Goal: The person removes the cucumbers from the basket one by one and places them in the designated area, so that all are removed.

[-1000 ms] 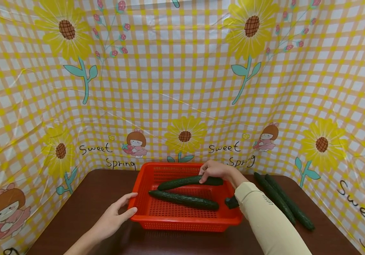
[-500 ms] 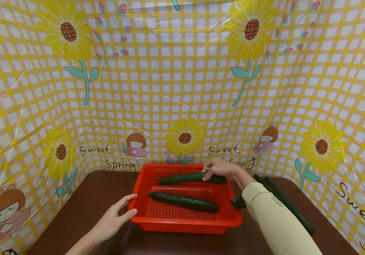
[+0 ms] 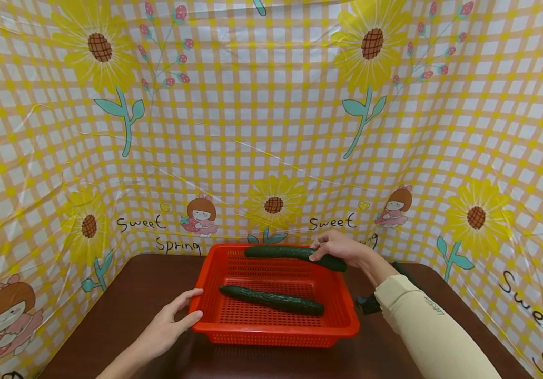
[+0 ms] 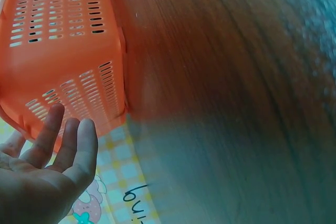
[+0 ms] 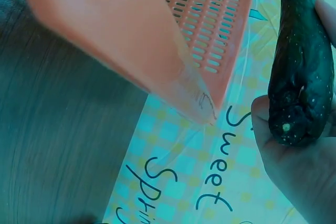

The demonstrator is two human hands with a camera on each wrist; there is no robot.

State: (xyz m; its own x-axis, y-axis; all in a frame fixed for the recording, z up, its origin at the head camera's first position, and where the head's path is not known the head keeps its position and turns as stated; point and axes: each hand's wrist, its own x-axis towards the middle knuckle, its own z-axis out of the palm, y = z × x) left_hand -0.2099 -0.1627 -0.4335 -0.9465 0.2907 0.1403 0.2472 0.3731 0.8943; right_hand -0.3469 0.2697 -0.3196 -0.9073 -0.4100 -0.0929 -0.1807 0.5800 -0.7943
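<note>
My right hand pinches a dark green cucumber near its thicker end, raised at the back rim of the red plastic basket. In the right wrist view, the thumb and fingers lie around this cucumber, its blunt end facing the camera. A second cucumber lies slanting across the basket's slotted floor. My left hand is at the basket's left side, thumb and fingertips right at the rim. The left wrist view shows that hand's fingers extended and loosely bent by the basket's outer wall.
The basket stands on a dark brown table. Behind my right sleeve, part of a cucumber shows on the table's right side. A yellow checked cloth with flowers hangs around the back and sides.
My right hand has lifted the held cucumber up and to the right, from inside the basket to its back rim. The left hand and the other basket cucumber have stayed in place.
</note>
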